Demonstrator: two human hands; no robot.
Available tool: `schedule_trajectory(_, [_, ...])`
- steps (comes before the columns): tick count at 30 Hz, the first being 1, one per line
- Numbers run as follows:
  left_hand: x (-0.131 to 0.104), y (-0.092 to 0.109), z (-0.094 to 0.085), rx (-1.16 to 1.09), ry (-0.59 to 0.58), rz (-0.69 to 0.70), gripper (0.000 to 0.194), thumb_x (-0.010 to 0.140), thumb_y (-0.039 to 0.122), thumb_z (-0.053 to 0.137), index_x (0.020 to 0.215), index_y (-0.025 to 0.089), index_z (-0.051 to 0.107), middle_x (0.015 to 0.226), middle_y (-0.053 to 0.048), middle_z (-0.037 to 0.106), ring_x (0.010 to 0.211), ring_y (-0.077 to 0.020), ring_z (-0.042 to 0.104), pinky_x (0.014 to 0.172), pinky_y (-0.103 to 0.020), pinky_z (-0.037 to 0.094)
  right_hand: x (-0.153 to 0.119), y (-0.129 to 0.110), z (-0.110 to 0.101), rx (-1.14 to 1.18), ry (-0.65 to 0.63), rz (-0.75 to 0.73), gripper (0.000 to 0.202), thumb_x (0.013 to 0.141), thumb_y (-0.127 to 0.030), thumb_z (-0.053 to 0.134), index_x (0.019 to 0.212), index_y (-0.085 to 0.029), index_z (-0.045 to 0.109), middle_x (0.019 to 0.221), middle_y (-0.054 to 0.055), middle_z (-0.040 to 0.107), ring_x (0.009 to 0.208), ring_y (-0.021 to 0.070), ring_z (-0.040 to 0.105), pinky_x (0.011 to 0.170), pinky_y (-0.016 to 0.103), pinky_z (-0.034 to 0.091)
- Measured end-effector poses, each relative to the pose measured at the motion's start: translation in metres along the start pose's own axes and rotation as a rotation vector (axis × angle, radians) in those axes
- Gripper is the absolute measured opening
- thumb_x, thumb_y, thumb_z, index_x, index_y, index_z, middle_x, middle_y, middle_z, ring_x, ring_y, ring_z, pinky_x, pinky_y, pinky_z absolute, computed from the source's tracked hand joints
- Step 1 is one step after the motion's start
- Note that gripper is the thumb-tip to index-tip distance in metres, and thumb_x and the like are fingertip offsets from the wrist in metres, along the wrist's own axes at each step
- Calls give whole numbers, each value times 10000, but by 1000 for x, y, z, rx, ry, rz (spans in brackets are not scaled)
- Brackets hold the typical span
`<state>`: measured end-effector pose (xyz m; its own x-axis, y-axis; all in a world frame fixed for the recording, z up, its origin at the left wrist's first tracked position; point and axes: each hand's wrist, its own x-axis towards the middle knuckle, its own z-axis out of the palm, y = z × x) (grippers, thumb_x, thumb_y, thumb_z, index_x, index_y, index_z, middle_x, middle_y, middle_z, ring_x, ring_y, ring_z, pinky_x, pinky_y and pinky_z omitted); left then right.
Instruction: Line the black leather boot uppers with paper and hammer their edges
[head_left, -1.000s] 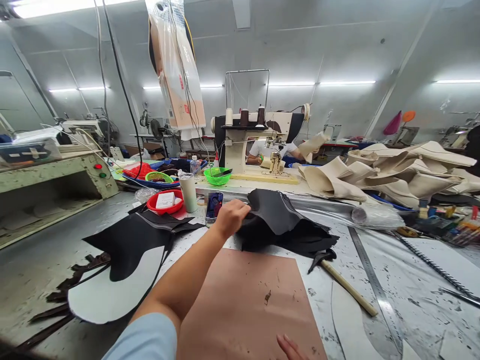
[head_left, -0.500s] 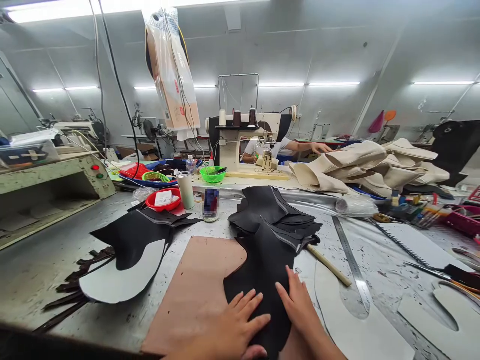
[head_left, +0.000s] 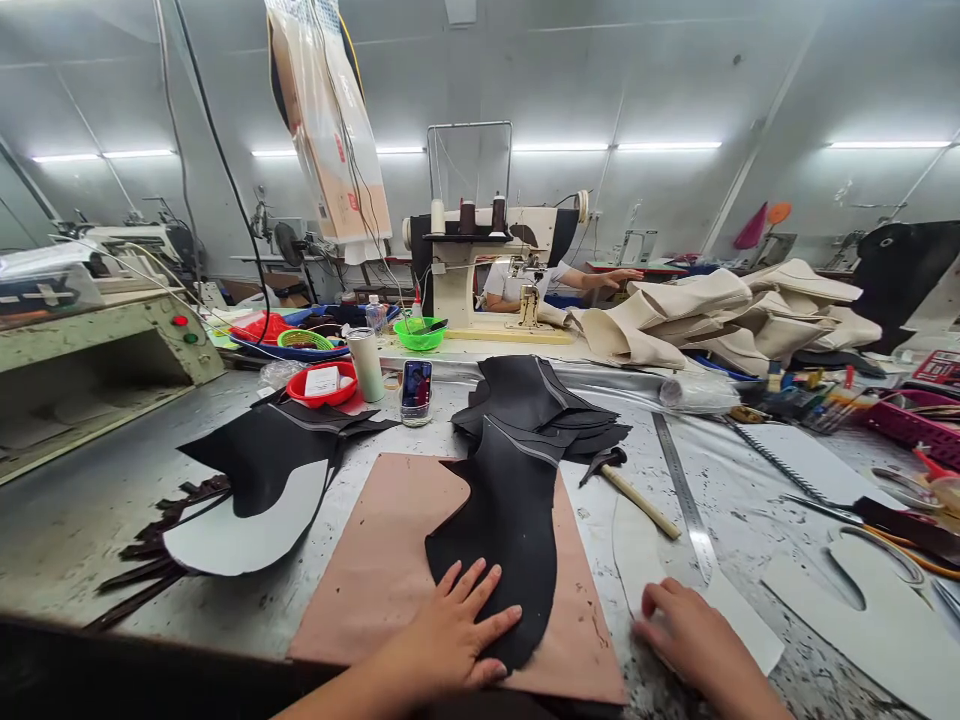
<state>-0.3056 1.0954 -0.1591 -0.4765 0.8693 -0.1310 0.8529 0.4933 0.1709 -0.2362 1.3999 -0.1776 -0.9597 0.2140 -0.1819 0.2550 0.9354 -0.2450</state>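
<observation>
Spread over the lower end of a black boot-shaped piece [head_left: 510,530] is my left hand [head_left: 461,625], fingers apart, palm down. The piece lies on a pinkish-brown board [head_left: 375,550]. My right hand [head_left: 686,630] is right of the board at the lower edge of a white template [head_left: 637,540], fingers curled and slightly blurred; whether it grips the template's edge is unclear. Behind the piece is a stack of black pieces [head_left: 517,390]. A hammer [head_left: 641,500] with a wooden handle and a metal ruler [head_left: 682,490] lie beyond my right hand.
At left are more black pieces [head_left: 262,450] with a white template [head_left: 247,535]. A phone [head_left: 416,388], a cup [head_left: 365,365] and a red bowl [head_left: 322,384] stand behind. Scissors [head_left: 862,515] lie right. Beyond are a sewing machine [head_left: 461,285], cream pieces [head_left: 697,310] and a person's hand [head_left: 624,277].
My right hand has left the black piece and moved right to the white template. The black piece has shifted on the board, baring its right side. My left hand stays on the piece.
</observation>
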Motion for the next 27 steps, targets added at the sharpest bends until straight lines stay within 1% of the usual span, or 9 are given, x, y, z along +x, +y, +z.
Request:
schedule_trajectory(2, [7,4,-15,30,-8,6,506,836,555,393,1283,319,413,1360,-115,389,1222,-325,366,947,-504,301,-9,17,7,106,18,-13,141,645,-336,571,701,-210,544,867,61,577,818,232,550,655,300,413])
schedule_trajectory(5, [29,15,-43,134,-44,20,405,821,515,457,1027,206,619,1045,-116,616,985,-277,531,807,-403,392,-9,29,15,218,49,-50,154,624,-349,563,647,-215,491,844,47,558,792,209,539,678,286,415])
schedule_trajectory(7, [47,25,-58,218,-53,37,348,792,477,528,891,164,643,856,-92,640,840,-243,555,700,-346,404,-4,32,16,253,13,-54,156,617,-338,557,616,-213,463,815,35,549,737,187,534,659,272,412])
schedule_trajectory(10, [73,45,-69,287,-18,128,317,776,446,562,880,152,623,832,-74,629,786,-218,557,631,-314,394,-2,34,9,269,-32,-49,137,595,-305,546,610,-207,450,776,16,538,646,153,509,612,253,397])
schedule_trajectory(14, [100,74,-63,296,9,266,305,779,449,540,859,161,604,818,-68,628,753,-213,568,589,-313,396,-5,33,1,256,-27,-88,147,532,-247,557,639,-197,469,775,16,537,697,166,510,639,251,396])
schedule_trajectory(17, [111,90,-52,297,18,339,330,768,476,536,872,168,596,806,-65,628,722,-211,578,587,-319,409,-7,36,0,313,-35,-125,120,544,-235,556,619,-193,473,811,33,542,740,173,517,674,258,403])
schedule_trajectory(22, [120,106,-42,277,-80,387,389,763,524,532,947,187,591,834,-58,633,728,-217,595,565,-316,428,-8,52,7,531,-90,-141,103,612,-290,530,581,-193,513,935,57,533,714,151,523,664,259,414])
schedule_trajectory(25, [124,113,-38,288,-134,398,395,760,535,534,962,200,586,848,-51,634,750,-228,596,571,-323,435,-9,58,10,575,-81,-148,83,608,-270,528,584,-191,534,980,67,526,790,168,537,694,260,417])
schedule_trajectory(27, [127,116,-36,298,-138,406,392,758,531,541,937,186,589,856,-51,631,761,-225,591,569,-316,431,-9,58,10,565,-98,-152,86,631,-265,502,616,-193,545,988,65,526,760,161,539,679,262,420])
